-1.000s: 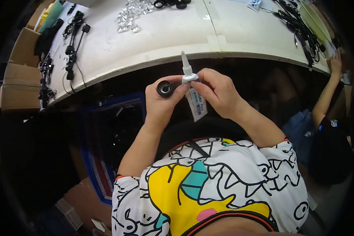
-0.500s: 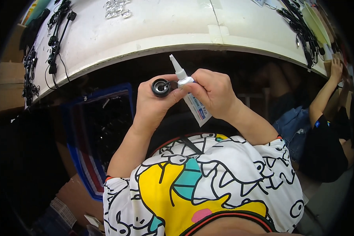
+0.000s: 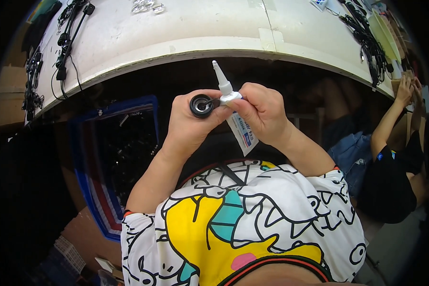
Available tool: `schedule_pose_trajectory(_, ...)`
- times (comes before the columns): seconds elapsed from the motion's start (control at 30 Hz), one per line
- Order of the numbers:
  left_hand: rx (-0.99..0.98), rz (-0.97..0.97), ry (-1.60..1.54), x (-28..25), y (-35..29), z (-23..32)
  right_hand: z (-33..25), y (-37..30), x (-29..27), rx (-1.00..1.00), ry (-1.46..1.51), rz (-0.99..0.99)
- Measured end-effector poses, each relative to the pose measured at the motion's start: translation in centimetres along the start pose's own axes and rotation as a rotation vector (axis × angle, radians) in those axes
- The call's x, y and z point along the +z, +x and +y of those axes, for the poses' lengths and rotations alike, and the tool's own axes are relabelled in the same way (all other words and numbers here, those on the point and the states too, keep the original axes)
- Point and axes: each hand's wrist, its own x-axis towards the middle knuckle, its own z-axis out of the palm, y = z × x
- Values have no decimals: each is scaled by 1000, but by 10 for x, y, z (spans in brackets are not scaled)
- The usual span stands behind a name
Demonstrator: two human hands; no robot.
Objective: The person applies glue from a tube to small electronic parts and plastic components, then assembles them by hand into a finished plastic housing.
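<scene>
My left hand (image 3: pixel 188 117) is closed round a black cylindrical part (image 3: pixel 201 106), its hollow round end facing up with a metallic ring inside. In my right hand (image 3: pixel 263 110) is a white glue tube (image 3: pixel 243 133) with a long tapered nozzle (image 3: pixel 220 76) pointing up and away from me. The fingers pinch the tube just below its white collar, and its flat printed end hangs down below them. Both hands are close together, level with the table's front edge, and the left thumb lies beside the tube's collar. Most of the black part is hidden by my left fingers.
Ahead stands a white table (image 3: pixel 195 28) with small clear packets (image 3: pixel 148 6) on it. Bundles of black cables (image 3: pixel 64 40) lie at the left, more cables (image 3: pixel 367 43) at the right. A blue-rimmed container (image 3: pixel 78 171) with dark pieces sits below left. A co-worker's arm (image 3: pixel 383 119) is at the right.
The nozzle has swung slightly more upright. Both hands, the black part and the tube sit a little further right in view; the table has shifted up slightly.
</scene>
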Motion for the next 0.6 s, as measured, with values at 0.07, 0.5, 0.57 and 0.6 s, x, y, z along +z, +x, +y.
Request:
schedule_pose_trajectory(0.07,4,4,-3,0,-1,-1,-1,0,0,17,24,-2)
schedule_pose_trajectory(0.5,297,-86,174,-20,15,-9,5,7,-32,591,1066,54)
schedule_pose_trajectory(0.57,381,-176,60,-20,16,-8,10,10,-45,582,1319,-87)
schedule_pose_trajectory(0.6,377,-179,56,-21,16,-8,12,10,-50,562,1428,-170)
